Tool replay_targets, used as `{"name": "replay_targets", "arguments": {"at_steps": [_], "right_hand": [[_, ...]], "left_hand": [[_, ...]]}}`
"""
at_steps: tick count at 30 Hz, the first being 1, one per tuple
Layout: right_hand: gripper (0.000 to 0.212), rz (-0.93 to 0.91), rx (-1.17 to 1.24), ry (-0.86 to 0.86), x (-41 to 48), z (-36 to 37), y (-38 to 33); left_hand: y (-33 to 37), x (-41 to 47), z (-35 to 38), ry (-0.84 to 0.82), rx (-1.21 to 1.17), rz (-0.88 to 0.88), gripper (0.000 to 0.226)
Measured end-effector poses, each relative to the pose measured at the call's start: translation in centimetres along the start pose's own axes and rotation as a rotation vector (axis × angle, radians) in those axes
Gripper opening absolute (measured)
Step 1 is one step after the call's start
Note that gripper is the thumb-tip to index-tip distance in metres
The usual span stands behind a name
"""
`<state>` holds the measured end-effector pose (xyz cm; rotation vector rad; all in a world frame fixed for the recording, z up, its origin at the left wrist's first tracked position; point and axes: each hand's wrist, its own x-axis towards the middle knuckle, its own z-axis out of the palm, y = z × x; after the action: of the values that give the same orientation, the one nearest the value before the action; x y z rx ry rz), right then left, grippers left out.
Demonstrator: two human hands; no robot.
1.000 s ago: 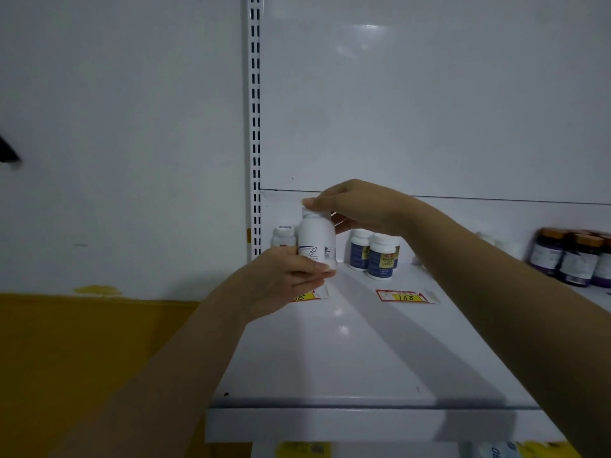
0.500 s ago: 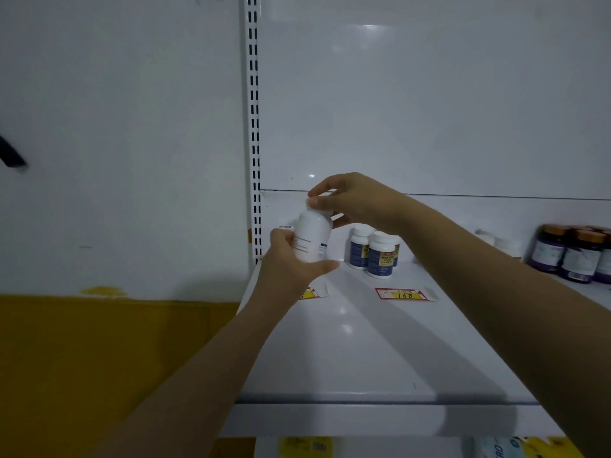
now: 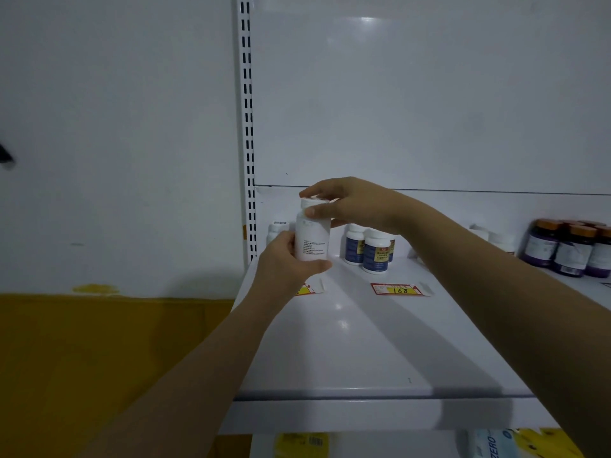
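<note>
I hold a white plastic bottle (image 3: 312, 236) upright above the back left of a white shelf (image 3: 347, 342). Its printed label faces me. My left hand (image 3: 286, 264) grips the bottle's lower body from the left and below. My right hand (image 3: 344, 203) comes in from the right and its fingers and thumb curl round the white cap on top.
Blue-labelled white bottles (image 3: 372, 249) stand at the back of the shelf, dark purple jars with orange lids (image 3: 568, 251) at the far right. A small white bottle (image 3: 276, 231) stands behind my left hand. A red and yellow price tag (image 3: 398, 289) lies on the shelf. A slotted upright (image 3: 248, 127) rises at the left.
The bottle has been turned so its printed text side faces me, and it stands straighter. My left hand has shifted lower round its base. My right hand stays on the cap.
</note>
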<state>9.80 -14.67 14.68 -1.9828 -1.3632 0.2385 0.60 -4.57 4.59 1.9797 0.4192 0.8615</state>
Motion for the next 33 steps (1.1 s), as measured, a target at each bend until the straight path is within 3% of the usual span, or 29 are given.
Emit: {"name": "replay_targets", "arguments": {"at_steps": [11, 24, 27, 33], "right_hand": [[0.040, -0.065, -0.085, 0.057, 0.3, 0.5, -0.3], [0.042, -0.066, -0.153, 0.093, 0.6, 0.6, -0.4], [0.038, -0.052, -0.175, 0.103, 1.0, 0.2, -0.7], [0.041, -0.010, -0.239, 0.146, 1.7, -0.4, -1.3]], "left_hand": [[-0.3, 0.4, -0.4, 0.076, 0.066, 0.048, 0.053], [0.0, 0.5, -1.0, 0.035, 0.111, 0.062, 0.052], [0.3, 0.8, -1.6, -0.027, 0.221, 0.078, 0.054], [-1.1, 1.7, -5.2, -0.012, 0.757, 0.103, 0.044]]}}
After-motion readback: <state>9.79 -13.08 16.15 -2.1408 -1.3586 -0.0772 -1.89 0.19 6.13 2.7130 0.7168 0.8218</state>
